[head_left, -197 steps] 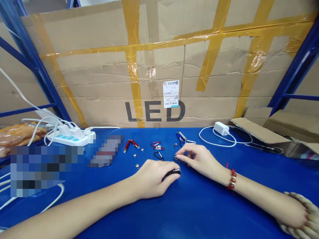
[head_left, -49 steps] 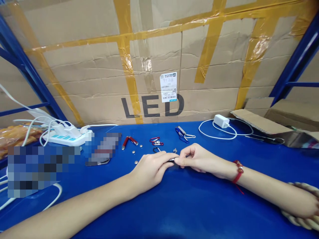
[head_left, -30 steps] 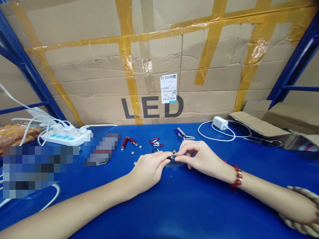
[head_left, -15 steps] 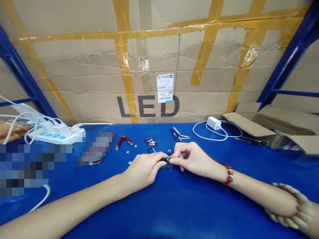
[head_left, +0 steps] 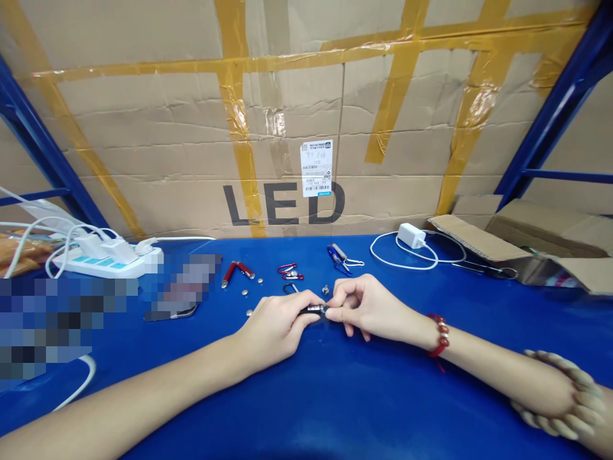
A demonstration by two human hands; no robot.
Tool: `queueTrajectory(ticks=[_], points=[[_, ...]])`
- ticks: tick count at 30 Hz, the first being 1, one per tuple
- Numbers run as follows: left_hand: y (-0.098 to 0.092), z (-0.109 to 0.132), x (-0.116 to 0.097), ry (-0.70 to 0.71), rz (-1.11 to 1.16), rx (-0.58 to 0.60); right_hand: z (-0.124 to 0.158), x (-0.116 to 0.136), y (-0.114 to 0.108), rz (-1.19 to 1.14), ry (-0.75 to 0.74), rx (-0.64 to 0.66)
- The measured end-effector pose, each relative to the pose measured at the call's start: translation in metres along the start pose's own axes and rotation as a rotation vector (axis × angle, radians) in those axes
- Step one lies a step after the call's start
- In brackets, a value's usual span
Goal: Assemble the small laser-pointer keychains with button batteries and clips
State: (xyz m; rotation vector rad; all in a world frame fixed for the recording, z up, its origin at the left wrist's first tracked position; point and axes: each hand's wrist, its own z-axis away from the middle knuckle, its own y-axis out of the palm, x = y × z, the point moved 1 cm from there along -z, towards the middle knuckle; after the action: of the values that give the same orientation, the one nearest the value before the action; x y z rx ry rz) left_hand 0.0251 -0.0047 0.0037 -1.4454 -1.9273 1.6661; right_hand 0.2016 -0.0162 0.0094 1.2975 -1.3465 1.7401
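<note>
- The left hand (head_left: 278, 326) grips a black tube (head_left: 313, 308) between thumb and fingers, just above the table (head_left: 316, 396), mid-view.
- The right hand (head_left: 364, 310) has thumb and forefinger pinched at the tube's right end (whether on the rim or on a tiny piece there, I cannot tell).
- Just behind the hands lie a black clip (head_left: 295, 289) and a small metal part (head_left: 325, 289), both near the fingers.
- Farther back: red clips (head_left: 292, 276), two red tubes (head_left: 246, 271), silver discs (head_left: 245, 292), and a blue tube (head_left: 333, 254) beside a silver one.
- Well apart stand a charger (head_left: 410, 235) at right and a power strip (head_left: 110, 262) at left.
- The left hand covers most of the black tube and partly overlaps the nearest disc.
- Pixel blocks mask things at left; the open box (head_left: 479, 243) is cut off at right.
</note>
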Motion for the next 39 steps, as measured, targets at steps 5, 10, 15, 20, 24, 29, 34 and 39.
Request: queueTrajectory(ticks=[5,10,15,20,24,29,34,39], points=[[0.0001,0.0003,-0.0005,0.003,-0.007,-0.005,0.0006,-0.0003,0.0003,0.02,0.006,0.001],[-0.0009,0.0007,-0.002,-0.023,-0.035,-0.013,0.0001,-0.0002,0.0001,0.03,0.003,-0.004],[-0.0012,0.0009,-0.0024,-0.024,-0.053,-0.021,0.0003,-0.0005,0.0004,0.034,0.009,0.006],[-0.001,0.0018,-0.0025,-0.011,-0.058,-0.03,0.0002,-0.002,0.0011,0.033,0.007,0.004],[-0.0015,0.0024,-0.0036,-0.004,-0.052,-0.026,0.0003,-0.004,0.0007,0.048,-0.004,-0.009],[-0.0021,0.0026,-0.0047,-0.004,-0.06,-0.015,-0.0006,-0.0056,-0.0004,0.049,-0.037,0.001],[-0.0013,0.0018,-0.004,-0.018,-0.073,-0.024,-0.0005,-0.0052,-0.0007,0.04,-0.006,0.024],[-0.0009,0.0017,-0.0033,-0.014,-0.088,-0.036,0.0,-0.0031,-0.0013,0.02,0.016,0.043]])
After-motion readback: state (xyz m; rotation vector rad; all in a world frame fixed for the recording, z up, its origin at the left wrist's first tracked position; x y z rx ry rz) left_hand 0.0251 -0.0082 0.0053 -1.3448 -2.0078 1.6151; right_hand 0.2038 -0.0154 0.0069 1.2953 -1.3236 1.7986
